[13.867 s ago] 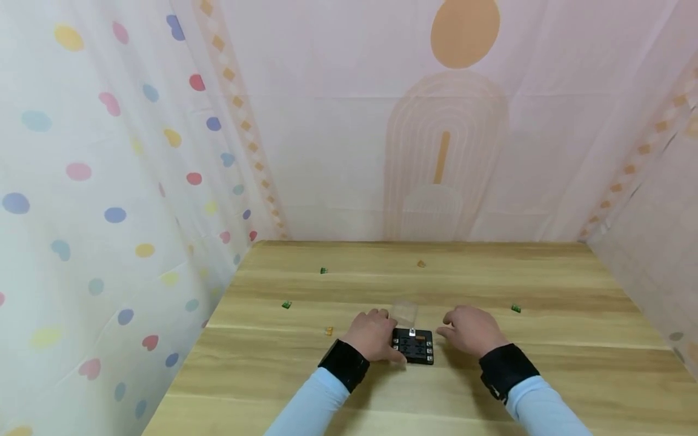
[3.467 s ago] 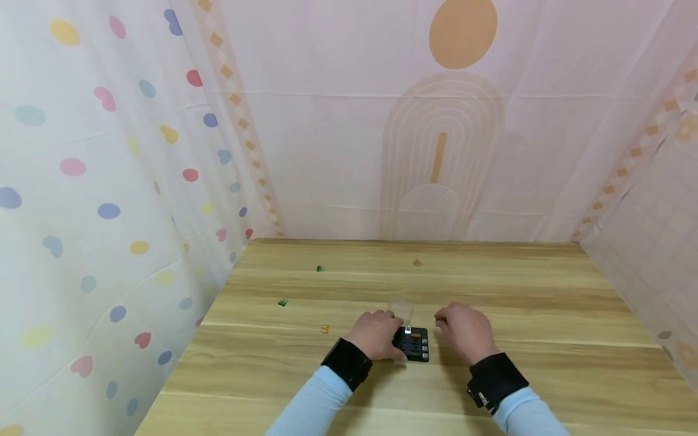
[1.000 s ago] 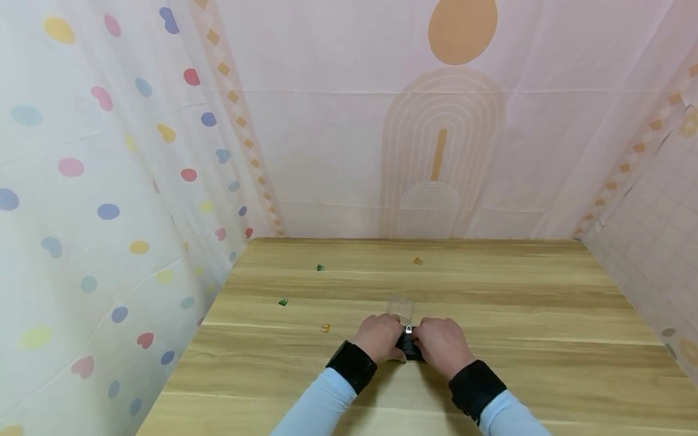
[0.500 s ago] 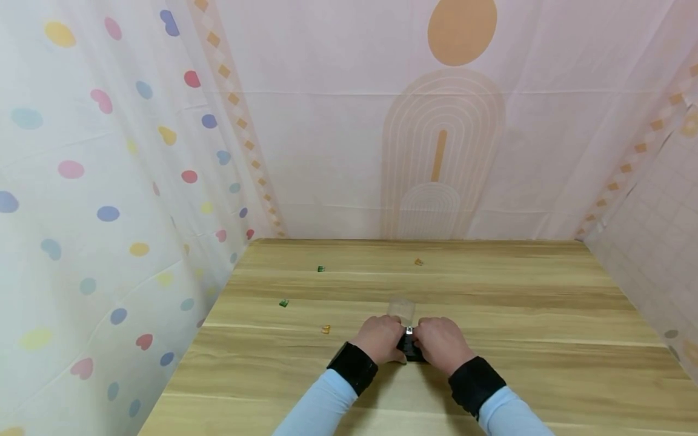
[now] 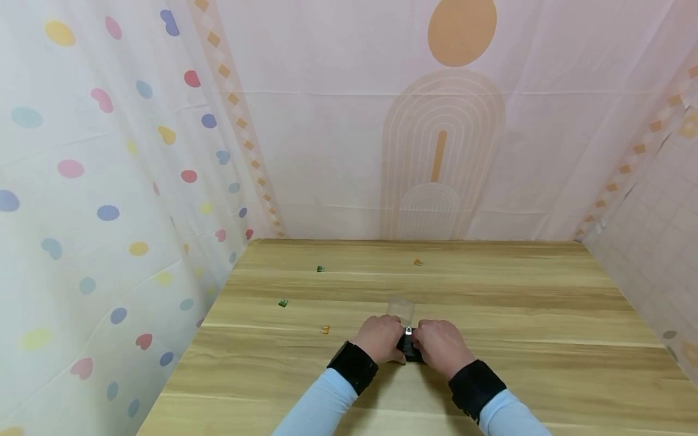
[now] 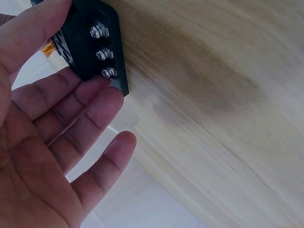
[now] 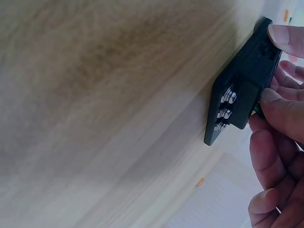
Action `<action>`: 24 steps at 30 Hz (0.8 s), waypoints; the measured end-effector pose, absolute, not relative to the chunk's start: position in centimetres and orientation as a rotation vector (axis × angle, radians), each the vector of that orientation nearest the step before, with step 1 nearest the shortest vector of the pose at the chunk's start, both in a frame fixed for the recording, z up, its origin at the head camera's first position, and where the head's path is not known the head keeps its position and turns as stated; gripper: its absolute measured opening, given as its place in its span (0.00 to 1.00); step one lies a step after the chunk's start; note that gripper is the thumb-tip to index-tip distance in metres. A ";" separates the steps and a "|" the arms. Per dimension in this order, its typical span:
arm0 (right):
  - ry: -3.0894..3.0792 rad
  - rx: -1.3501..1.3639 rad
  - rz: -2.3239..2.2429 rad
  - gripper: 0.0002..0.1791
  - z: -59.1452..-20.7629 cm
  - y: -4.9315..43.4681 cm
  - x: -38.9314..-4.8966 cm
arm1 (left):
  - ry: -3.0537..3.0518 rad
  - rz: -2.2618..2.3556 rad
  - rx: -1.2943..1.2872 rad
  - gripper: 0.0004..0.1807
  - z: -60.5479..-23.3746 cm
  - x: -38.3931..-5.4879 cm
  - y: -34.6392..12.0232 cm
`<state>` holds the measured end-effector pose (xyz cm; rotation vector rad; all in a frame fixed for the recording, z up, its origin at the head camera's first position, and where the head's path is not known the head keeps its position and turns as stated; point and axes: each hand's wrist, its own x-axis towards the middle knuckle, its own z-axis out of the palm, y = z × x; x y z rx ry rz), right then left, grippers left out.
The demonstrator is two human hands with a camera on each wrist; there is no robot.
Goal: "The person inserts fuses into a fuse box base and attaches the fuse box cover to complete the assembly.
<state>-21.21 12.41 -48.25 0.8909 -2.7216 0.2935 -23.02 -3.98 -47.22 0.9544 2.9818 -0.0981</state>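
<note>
A black fuse box with silver screw terminals lies on the table, its clear cover behind it. My left hand grips the box by its left side; in the left wrist view the thumb reaches over it and fingertips touch the terminal edge. My right hand is at the box's right half, thumb and fingers pinching a small green blade fuse at its top. The fingers hide most of that fuse. An orange fuse shows in the box beyond my left thumb.
Loose on the wooden table lie two green fuses, one nearer and one farther back, plus an orange fuse left of my left hand and another orange fuse at the back. Patterned curtains stand behind.
The green fuse on the right side of the table is gone from there. My right hand has moved left onto the box since 3.5 s ago; the left hand keeps its hold.
</note>
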 end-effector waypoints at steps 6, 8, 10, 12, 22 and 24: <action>-2.685 0.880 0.167 0.13 -48.3 12.1 -20.9 | 2.990 -0.083 0.966 0.21 -47.0 -22.9 -3.9; -2.684 0.875 0.121 0.12 -48.4 12.1 -20.8 | 2.988 -0.076 0.969 0.21 -47.0 -22.9 -3.9; -2.684 0.876 0.095 0.12 -48.3 12.1 -20.8 | 2.985 -0.070 0.962 0.21 -46.9 -22.9 -3.9; -2.681 0.886 0.101 0.12 -48.3 12.1 -20.8 | 2.982 -0.068 0.958 0.21 -46.9 -22.9 -3.9; -2.608 0.977 0.089 0.17 -48.1 12.4 -21.7 | 2.978 -0.076 0.982 0.20 -46.9 -22.9 -3.9; -2.596 0.998 0.092 0.17 -47.9 12.4 -21.8 | 2.979 -0.077 0.983 0.21 -46.9 -23.0 -3.9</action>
